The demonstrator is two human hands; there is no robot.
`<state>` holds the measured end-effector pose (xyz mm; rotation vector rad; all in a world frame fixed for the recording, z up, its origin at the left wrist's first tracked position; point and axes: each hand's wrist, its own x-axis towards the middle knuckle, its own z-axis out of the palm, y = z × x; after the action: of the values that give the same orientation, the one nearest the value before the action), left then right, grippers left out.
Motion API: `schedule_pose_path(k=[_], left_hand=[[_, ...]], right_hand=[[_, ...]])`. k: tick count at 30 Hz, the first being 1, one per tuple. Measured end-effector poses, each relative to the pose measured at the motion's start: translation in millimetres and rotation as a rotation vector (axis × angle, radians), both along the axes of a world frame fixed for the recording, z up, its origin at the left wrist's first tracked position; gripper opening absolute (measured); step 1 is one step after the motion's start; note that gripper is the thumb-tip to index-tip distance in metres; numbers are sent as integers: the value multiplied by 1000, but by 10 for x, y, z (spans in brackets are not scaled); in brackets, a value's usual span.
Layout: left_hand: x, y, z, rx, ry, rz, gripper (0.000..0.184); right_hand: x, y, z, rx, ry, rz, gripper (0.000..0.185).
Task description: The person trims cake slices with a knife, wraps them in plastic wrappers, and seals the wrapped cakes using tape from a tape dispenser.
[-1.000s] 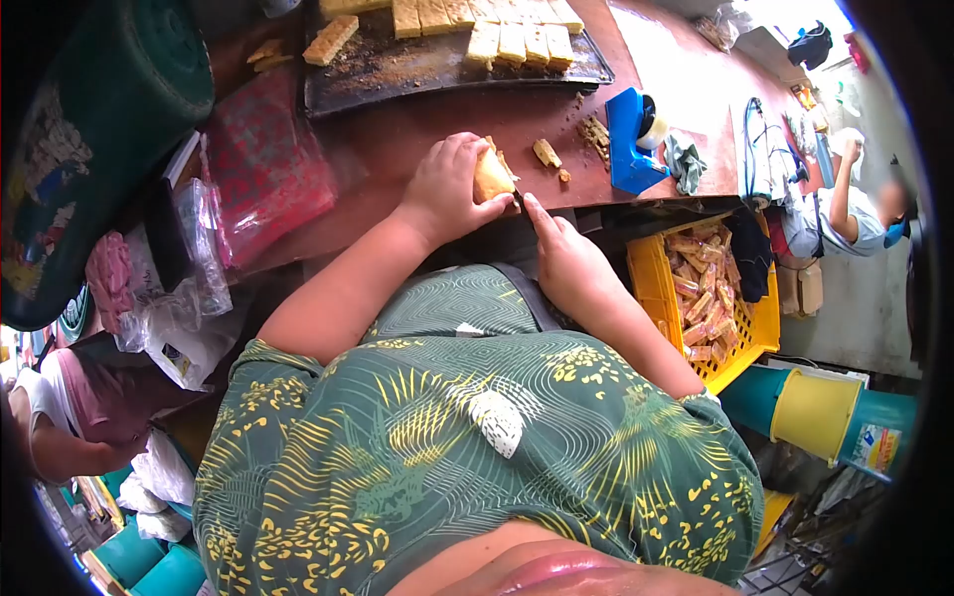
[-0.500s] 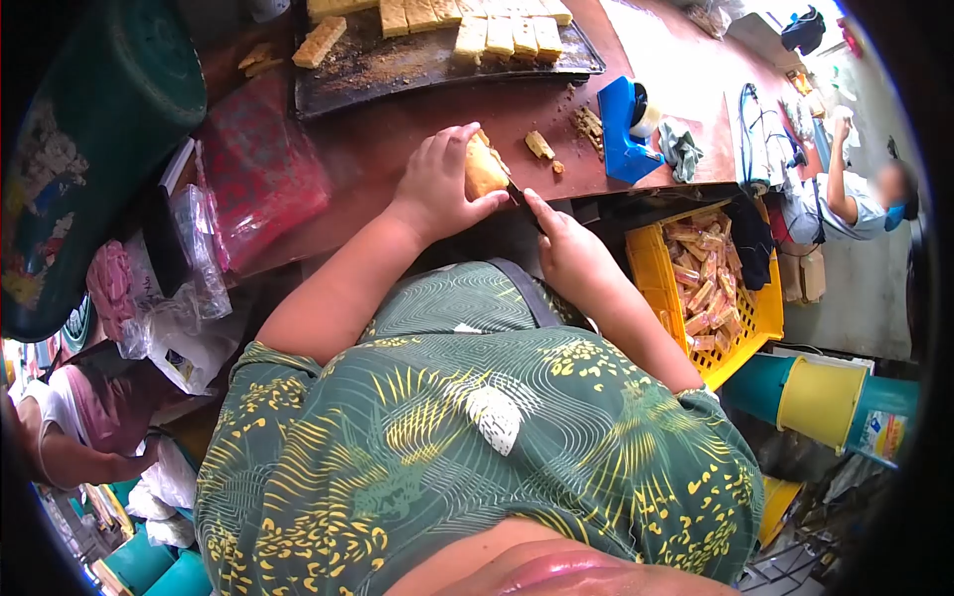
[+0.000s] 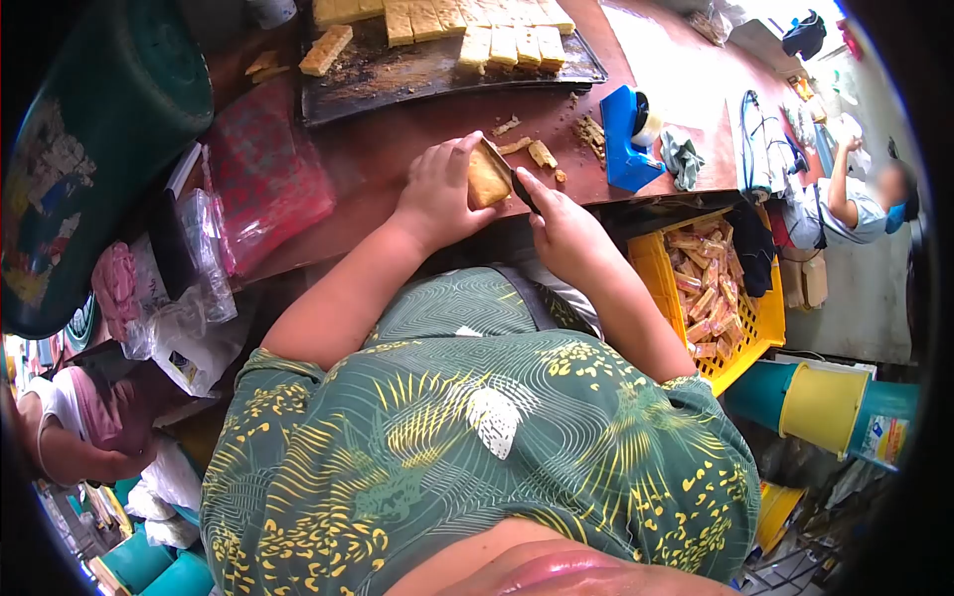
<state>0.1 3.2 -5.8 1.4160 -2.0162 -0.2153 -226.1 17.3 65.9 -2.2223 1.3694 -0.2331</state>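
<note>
The dark baking tray (image 3: 397, 87) carries rows of pale slices (image 3: 427, 22) toward its far side, with a loose slice (image 3: 326, 50) near its left end. Right of the tray and closer to you, the yellow crate (image 3: 649, 288) holds a heap of wrapped pieces (image 3: 708, 308). The blue dispenser (image 3: 621, 139), just right of the tray, holds a roll of tape (image 3: 648, 129).

On your side of the tray, your left hand (image 3: 432, 189) is clamped on a golden-brown block (image 3: 487, 183). The block lies between your fingers and thumb, sticking out to the right of your palm. Your right hand (image 3: 571, 233) is closed on a dark knife (image 3: 527, 194), forefinger along it, its blade at the block's right edge; you can't tell whether it bites in. Scraps (image 3: 542, 154) lie between block and dispenser.
</note>
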Motion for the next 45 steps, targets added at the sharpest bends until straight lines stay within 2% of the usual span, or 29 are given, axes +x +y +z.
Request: schedule_pose_path(k=[7,11,14,17,18,21,26,33,34,35,37,38,42,43,45], left_hand=[[-10,4,4,-30,-9,2,105],[0,6,8,5,-49,13,104],[83,-27,50,-6,118,-51,104],[166,-105,-162,27,799,-316,104],[174,-72,-122,117,1010,-369,106],[168,-59,-26,36,1124,-374,106],[168,-44,-6,-4,1076,-366,103],[188,-37,28,17,1076,-332,95],[194,-39,24,11,1074,-326,95],[196,-38,19,9,1070,-332,95],[198,-39,18,0,1064,-344,95],[198,-44,23,-10,1062,-343,95],[162,-35,0,-25,1064,-341,95],[168,-51,-5,-30,1064,-340,95],[187,-56,-12,-45,1036,-338,94]], right_hand=[[120,-70,62,79,141,-6,66],[-82,-142,-72,-16,-29,-50,63],[-199,-131,-42,-70,-138,-160,60],[-255,-55,12,-94,-235,-135,61],[-255,-33,37,-67,-239,-133,61],[-238,29,71,3,-237,-131,63],[-261,71,-65,-62,-273,-72,64],[-269,158,86,198,-88,97,63],[-346,87,20,181,-111,43,62],[-503,-25,-168,5,-167,29,62],[-469,-129,212,101,10,-240,61],[-507,-169,185,28,1,-256,60],[-131,16,126,44,-121,-21,59],[16,57,196,132,13,27,59],[63,-22,100,120,-2,58,60]])
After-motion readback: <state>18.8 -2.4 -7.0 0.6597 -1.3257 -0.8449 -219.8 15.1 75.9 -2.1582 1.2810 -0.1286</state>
